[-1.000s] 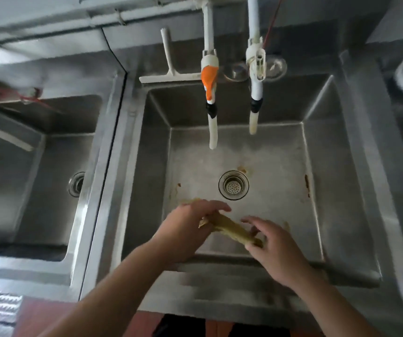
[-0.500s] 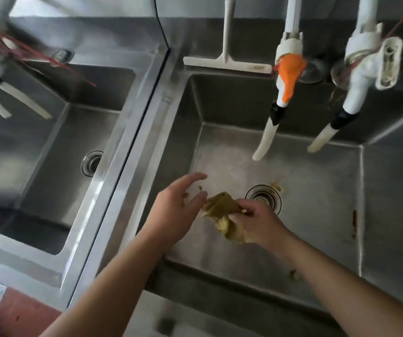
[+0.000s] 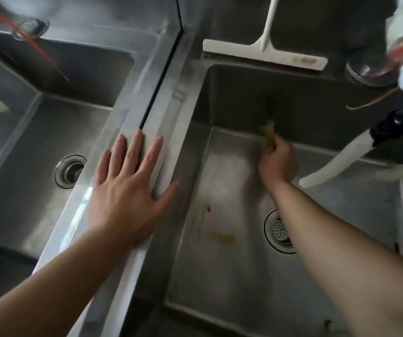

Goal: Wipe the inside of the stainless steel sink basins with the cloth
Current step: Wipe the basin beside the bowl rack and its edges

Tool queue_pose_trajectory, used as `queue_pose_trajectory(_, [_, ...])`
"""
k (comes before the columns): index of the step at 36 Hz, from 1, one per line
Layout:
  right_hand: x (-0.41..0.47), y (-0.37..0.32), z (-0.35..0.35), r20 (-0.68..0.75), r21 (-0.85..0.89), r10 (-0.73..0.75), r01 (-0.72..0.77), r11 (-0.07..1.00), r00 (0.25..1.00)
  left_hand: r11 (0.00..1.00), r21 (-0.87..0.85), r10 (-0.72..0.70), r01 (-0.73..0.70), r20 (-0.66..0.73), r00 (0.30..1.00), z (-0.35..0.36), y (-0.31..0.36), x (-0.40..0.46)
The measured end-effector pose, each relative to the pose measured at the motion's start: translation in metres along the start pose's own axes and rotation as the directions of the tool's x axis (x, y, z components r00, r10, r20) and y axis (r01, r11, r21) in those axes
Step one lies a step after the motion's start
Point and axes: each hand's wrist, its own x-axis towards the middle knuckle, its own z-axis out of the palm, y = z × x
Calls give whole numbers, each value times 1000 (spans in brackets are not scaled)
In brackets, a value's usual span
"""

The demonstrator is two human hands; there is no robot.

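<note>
Brushed steel basin (image 3: 229, 276), matt white plastic squeegee (image 3: 263, 55), yellowish cloth (image 3: 269, 135)

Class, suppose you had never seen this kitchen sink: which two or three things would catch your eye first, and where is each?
The left hand lies flat with spread fingers on the steel divider between the two basins. Deep in the right basin, the right hand grips a yellow cloth against the far wall. A white squeegee rests on the ledge behind that basin, and orange-brown stains mark its floor left of the drain.
</note>
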Motion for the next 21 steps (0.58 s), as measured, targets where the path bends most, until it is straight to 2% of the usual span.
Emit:
queue_pose_trajectory(2, [10,-3,21,53,-201,-78,87,976,996,1000,-14,-8,8,4,1000,-1,0,1])
queue_pose_trajectory(4, [11,0,47,281,-325,-51,145,934,958,1000,-17,-7,7,6,1000,-2,0,1])
queue_pose_trajectory(5, [10,3,60,407,-351,-14,171,921,913,1000,-18,-4,4,9,1000,-2,0,1])
queue_pose_trajectory(7, [5,11,83,511,-396,42,192,898,858,1000,-16,-3,3,15,1000,-2,-1,1])
queue_pose_trajectory(14, [13,-11,123,411,-441,132,70,895,902,999,-49,0,-2,-48,999,3,-4,2])
queue_pose_trajectory(19, [9,-39,142,494,-334,26,162,929,869,998,-58,-5,0,-77,997,5,-5,3])
queue_pose_trajectory(21, [14,-47,144,504,-286,27,137,948,863,999,-55,-4,-1,-84,996,6,-4,4])
